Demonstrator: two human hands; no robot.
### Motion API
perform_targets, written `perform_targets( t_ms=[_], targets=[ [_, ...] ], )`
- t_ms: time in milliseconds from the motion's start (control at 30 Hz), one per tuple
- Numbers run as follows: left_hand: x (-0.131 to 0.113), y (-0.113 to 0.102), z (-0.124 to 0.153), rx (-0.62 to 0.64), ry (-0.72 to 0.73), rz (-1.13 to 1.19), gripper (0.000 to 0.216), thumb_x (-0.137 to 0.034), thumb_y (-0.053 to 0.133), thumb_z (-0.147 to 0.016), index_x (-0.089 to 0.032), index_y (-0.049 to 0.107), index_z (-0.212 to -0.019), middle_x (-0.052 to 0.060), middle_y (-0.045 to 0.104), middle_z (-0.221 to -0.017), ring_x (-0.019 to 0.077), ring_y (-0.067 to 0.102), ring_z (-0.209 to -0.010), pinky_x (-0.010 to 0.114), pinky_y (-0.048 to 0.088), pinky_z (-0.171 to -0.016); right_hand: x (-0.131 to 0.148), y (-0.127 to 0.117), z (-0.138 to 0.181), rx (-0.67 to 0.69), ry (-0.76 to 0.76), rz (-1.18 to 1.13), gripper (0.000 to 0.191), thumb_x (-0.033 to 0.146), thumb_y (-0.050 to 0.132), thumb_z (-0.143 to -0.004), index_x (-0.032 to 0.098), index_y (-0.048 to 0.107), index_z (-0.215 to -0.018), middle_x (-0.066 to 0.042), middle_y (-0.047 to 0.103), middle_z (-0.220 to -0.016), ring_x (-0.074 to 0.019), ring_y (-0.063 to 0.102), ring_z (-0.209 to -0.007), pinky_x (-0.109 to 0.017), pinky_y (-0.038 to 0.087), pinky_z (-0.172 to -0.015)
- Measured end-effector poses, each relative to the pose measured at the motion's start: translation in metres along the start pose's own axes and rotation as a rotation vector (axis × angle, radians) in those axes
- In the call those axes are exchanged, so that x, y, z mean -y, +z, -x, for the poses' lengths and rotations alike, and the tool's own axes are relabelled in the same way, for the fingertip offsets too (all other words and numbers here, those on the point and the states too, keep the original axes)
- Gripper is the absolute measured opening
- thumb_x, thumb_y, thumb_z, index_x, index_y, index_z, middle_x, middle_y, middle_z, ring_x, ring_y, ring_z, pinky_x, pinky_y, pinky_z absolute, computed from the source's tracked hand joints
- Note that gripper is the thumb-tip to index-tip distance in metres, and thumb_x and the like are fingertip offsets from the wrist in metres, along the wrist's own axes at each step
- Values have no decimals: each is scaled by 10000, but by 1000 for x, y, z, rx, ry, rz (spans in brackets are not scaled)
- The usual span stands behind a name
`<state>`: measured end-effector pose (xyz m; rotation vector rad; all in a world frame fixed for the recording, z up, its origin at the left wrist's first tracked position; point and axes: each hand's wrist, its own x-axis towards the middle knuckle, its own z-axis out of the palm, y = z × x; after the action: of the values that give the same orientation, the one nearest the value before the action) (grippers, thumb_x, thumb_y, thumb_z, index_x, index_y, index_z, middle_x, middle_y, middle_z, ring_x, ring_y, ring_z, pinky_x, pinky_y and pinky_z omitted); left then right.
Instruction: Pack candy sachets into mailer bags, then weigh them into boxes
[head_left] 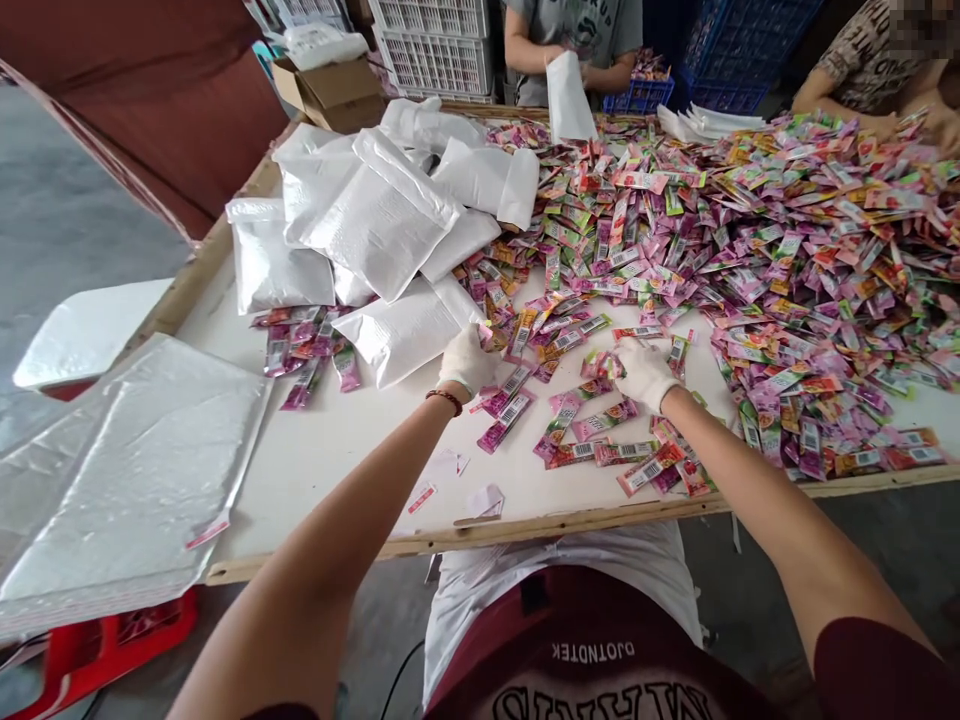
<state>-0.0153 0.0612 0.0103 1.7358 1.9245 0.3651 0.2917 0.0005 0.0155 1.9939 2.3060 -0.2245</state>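
Nearest my remote viewpoint, the wearer's maroon shirt (570,650) and white trousers (559,580) meet the wooden front edge (465,540) of a pale work table (322,470). At lower left, a large silvery padded envelope (150,450) lies flat above a red stool (124,640). Small paper scraps (486,500) rest just inside the table edge.

Beyond them, loose fruit-printed sachets (606,420) lie scattered between and in front of two white-gloved hands. I see the right hand (645,372) with its fingertips against a small bunch of them; I cannot tell whether it grasps any. The left hand (466,362), a beaded bracelet (445,399) at its wrist, is curled beside more sachets and the nearest filled white mailer (409,325); its grip, too, I cannot make out.

Farther on, a pile of white mailers (375,215) stands at left, opposite a broad sachet heap (787,250) at right. Across the table, one co-worker (574,35) holds a white bag (570,100), while another co-worker (862,75) leans in at far right. Behind are pale crates (435,45) and blue crates (750,40).
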Motion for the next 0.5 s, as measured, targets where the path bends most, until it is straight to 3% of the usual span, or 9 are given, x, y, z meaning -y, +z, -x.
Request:
perform_targets(
  t_ms=[100, 167, 333, 500],
  targets=[
    [7, -8, 12, -4, 123, -69, 273, -240, 635, -755, -224, 535, -1009, 42, 645, -918, 209, 607, -827, 302, 470, -719, -5, -3, 4, -3, 37, -70, 267, 228, 594, -874, 134, 687, -1106, -136, 722, -1053, -260, 675, -965, -337, 495, -888],
    [5, -6, 20, 61, 196, -143, 282, -239, 632, -764, -225, 538, -1029, 44, 651, -941, 208, 614, -844, 298, 474, -728, 1, -3, 4, 39, -8, -98, 270, 244, 593, -878, 140, 683, -1110, -116, 739, -991, -232, 678, -906, -300, 488, -832],
    [-7, 12, 30, 160, 213, -254, 452, -319, 721, -731, -203, 553, -1134, 106, 672, -1079, 261, 650, -987, 313, 505, -785, 24, 4, 3, 93, -95, -73, 398, 286, 735, -765, 188, 697, -1149, -112, 746, -1097, -265, 671, -1031, -313, 477, -882],
    [-2, 7, 34, 199, 150, -314, 275, -332, 665, -777, -213, 598, -1016, 107, 697, -966, 264, 678, -821, 326, 505, -659, 18, 3, 17, 59, -84, -66, 275, 223, 638, -818, 147, 703, -1074, -150, 726, -1103, -277, 664, -1022, -342, 476, -908]
  ],
)
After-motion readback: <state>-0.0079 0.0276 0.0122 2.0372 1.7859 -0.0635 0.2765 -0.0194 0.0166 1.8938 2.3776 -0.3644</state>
